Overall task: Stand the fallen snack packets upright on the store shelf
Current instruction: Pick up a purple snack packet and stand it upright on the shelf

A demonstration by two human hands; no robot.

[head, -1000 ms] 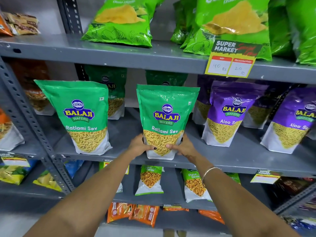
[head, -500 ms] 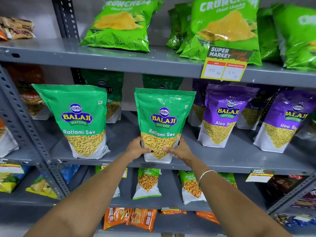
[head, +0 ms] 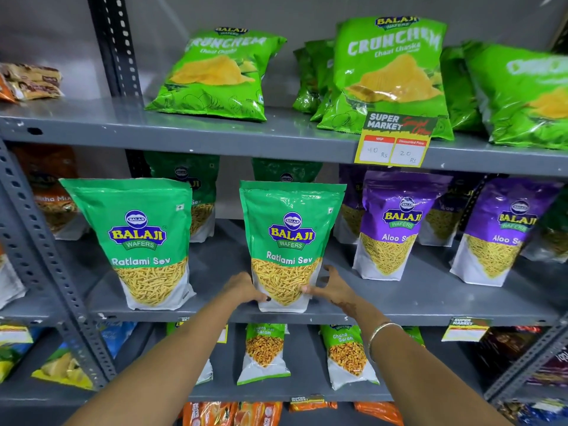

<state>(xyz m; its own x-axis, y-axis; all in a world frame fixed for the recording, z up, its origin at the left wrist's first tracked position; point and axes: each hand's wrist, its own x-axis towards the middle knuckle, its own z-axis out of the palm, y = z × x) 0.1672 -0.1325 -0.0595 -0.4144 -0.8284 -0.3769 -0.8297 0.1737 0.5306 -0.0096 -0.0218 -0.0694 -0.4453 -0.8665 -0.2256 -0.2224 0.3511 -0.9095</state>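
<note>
A green Balaji Ratlami Sev packet [head: 290, 235] stands upright at the front middle of the grey middle shelf [head: 415, 299]. My left hand [head: 242, 289] grips its lower left corner. My right hand [head: 333, 287] holds the lower right corner, thumb on the front and fingers curled loosely at the side. A second Ratlami Sev packet [head: 141, 241] stands upright to the left. More green packets stand behind both, partly hidden.
Purple Aloo Sev packets [head: 396, 222] stand to the right. Green Crunchem bags [head: 218, 75] lean back on the upper shelf, above a yellow price tag [head: 393, 139]. A perforated steel post [head: 46, 256] rises at left. Chana packets [head: 264, 352] stand on the shelf below.
My view has tilted upward, showing more of the top shelf. Both hands stay at the packet's base; my right hand's fingers have spread a little.
</note>
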